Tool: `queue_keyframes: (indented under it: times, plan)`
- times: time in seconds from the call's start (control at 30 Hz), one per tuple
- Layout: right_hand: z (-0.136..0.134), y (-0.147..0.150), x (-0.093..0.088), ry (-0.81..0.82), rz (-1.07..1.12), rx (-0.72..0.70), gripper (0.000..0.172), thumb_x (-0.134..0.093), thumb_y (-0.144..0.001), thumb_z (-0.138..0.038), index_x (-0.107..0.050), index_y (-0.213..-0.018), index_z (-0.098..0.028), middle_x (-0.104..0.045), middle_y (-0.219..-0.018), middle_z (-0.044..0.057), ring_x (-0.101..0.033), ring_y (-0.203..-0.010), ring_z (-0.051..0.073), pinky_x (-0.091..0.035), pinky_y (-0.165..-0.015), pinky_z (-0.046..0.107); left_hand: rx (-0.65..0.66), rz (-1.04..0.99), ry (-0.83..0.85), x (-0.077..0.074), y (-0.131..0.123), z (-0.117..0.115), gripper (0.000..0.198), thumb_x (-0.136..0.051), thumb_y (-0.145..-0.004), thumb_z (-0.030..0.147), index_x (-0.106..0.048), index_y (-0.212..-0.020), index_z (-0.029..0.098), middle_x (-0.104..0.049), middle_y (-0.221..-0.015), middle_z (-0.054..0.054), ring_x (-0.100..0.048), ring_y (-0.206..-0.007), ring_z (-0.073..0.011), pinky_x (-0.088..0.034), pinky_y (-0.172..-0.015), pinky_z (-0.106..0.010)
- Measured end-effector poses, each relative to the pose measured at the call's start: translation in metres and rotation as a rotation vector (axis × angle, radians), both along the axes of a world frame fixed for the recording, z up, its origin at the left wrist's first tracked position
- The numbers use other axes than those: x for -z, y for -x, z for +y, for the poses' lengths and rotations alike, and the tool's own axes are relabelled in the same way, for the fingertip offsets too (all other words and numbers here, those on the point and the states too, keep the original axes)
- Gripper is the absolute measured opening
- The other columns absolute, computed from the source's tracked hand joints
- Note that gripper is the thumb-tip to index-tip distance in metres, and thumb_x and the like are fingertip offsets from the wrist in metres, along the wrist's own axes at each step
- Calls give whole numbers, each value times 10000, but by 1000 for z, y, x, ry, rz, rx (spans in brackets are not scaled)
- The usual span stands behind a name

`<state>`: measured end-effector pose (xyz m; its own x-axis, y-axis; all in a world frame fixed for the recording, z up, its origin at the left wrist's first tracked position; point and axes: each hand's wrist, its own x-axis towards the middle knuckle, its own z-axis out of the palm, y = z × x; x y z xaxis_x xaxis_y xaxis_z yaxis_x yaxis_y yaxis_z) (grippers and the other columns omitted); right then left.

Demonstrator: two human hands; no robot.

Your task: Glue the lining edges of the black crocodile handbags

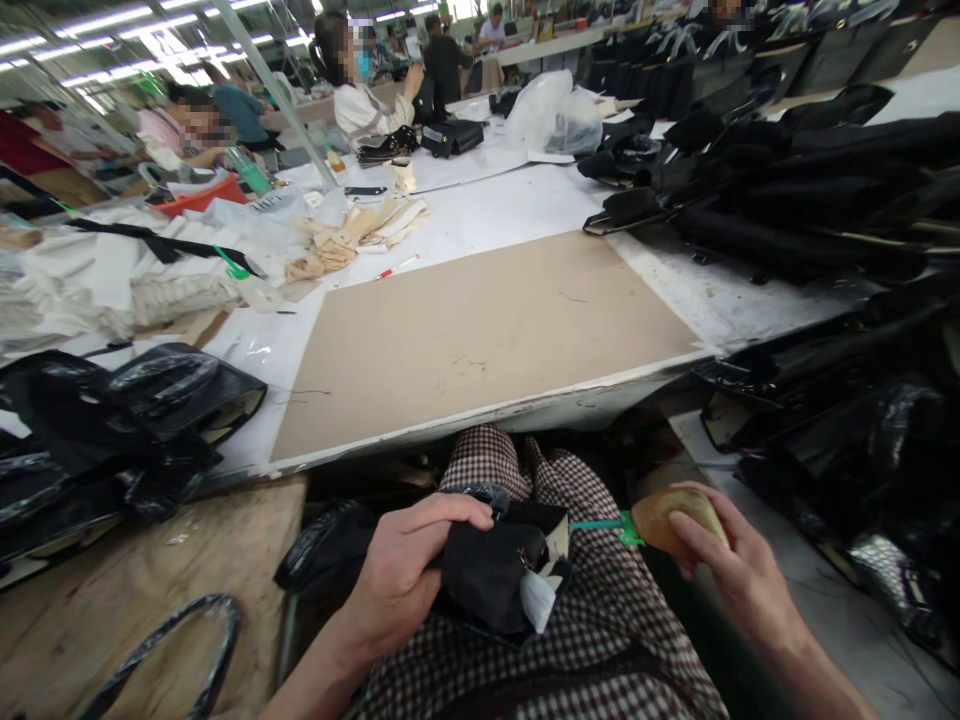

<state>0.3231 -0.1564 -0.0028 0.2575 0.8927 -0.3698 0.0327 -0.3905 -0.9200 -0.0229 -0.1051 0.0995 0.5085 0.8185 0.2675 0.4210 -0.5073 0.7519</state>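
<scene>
My left hand [405,575] grips a black bag piece [491,575] on my lap, fingers curled over its top edge. A small white tag hangs from the piece at its right side. My right hand [731,565] is closed around a tan squeeze bottle [664,520] with a green nozzle [600,525]. The nozzle tip points left and sits right at the bag piece's edge. Checked trousers show beneath both hands.
A brown cardboard sheet [480,335] lies on the white worktable [705,300] in front. Black bags are piled at right [825,200] and at left [127,420]. Cream fabric pieces [360,235] lie further back. Other people sit at the far end.
</scene>
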Motion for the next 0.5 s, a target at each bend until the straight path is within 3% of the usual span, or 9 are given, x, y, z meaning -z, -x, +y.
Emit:
queue_keyframes:
  times: [0.27,0.5]
  plan:
    - [3,5,-13,-7,-172,1,592,-729,-706,-600,-576,-1125,-211,-679,-834,34,-554,-510,177,-506,-479,293,18,13,8,3,0,-1,433,-421,-775,-92,-680,-1021,154,-727,-1022,-72,-696,-989,-178,-567,-895,-279]
    - [-5,-2,-11,34,-103,-129,540,-727,-765,-568,-578,-1163,-235,-674,-863,11,-532,-483,153,-489,-463,282,23,7,18,4,0,-3,459,-416,-758,-103,-686,-1029,150,-728,-1035,-72,-695,-1007,-180,-563,-908,-280]
